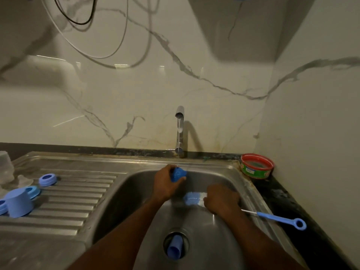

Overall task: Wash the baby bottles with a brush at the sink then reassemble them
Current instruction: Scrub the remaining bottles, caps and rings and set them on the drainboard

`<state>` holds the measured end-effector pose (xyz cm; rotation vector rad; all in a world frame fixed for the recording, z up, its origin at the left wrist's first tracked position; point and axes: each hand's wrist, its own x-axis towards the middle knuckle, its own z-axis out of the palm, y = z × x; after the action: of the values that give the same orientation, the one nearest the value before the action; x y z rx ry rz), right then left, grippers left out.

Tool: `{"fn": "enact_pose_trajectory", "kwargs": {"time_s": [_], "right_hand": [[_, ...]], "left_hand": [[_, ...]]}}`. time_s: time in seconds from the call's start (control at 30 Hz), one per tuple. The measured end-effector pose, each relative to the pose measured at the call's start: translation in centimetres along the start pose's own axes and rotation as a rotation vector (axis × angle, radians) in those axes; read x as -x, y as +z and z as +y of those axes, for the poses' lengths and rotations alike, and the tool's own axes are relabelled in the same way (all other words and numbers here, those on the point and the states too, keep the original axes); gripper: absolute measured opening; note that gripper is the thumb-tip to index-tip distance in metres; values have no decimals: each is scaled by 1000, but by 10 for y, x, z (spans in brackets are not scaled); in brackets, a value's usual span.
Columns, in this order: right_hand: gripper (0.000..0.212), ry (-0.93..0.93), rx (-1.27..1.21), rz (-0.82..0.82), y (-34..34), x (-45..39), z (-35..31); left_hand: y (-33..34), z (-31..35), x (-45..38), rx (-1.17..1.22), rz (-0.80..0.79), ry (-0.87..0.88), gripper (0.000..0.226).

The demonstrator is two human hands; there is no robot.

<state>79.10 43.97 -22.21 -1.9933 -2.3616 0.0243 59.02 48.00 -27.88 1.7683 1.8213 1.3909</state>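
- Marble-patterned wall [136, 90]: pale with grey veins, behind and to the right of the sink; loose cables hang across its upper part.
- Sink [194, 221]: stainless steel, set in a dark desk [288, 201], with a ribbed draining board [78, 191] on its left.
- Tap [179, 129]: chrome, at the back rim, a thin stream of water running from it.
- Left hand [165, 184]: reaching over the back of the basin just under the stream; fingers wrapped around a blue, wet bottle part [178, 174], which sticks out past the thumb and fingertips to the right.
- Right hand [222, 199]: lower in the basin, well right of the left hand; fingers curled shut over a bottle brush [192, 198], its blue-and-white head showing just to the left of the knuckles, the handle hidden under the palm.
- Blue cap [18, 203]: large, mouth down, on the draining board at the left edge.
- Green tub with red rim [257, 166]: on the desk in the back right corner.
- Small brush [280, 219]: thin, blue loop handle, lying across the right rim of the sink, near the right wrist.
- Blue cup-shaped piece [174, 248]: lying in the drain.
- Blue rings [47, 179]: two visible on the draining board, beside the cap.
- Clear bottle [5, 166]: blurred, far left edge.
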Motion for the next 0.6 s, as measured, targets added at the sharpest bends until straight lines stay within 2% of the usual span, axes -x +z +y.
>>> {"fn": "enact_pose_trajectory", "kwargs": {"time_s": [0.13,0.27,0.47,0.6], "right_hand": [[38,-15,-1,-1,1,1,-1],[37,-26,-27,-7,2,4,-2],[40,-32,-16,4,1,7,-6],[37,-13,6,21,-2,9,-8]], "left_hand": [[-3,-5,-2,9,-20,-17,48],[-7,8,1,137,29,-36,60],[-9,14,1,95,28,129,42],[-6,7,-2,53,21,168,43]]}}
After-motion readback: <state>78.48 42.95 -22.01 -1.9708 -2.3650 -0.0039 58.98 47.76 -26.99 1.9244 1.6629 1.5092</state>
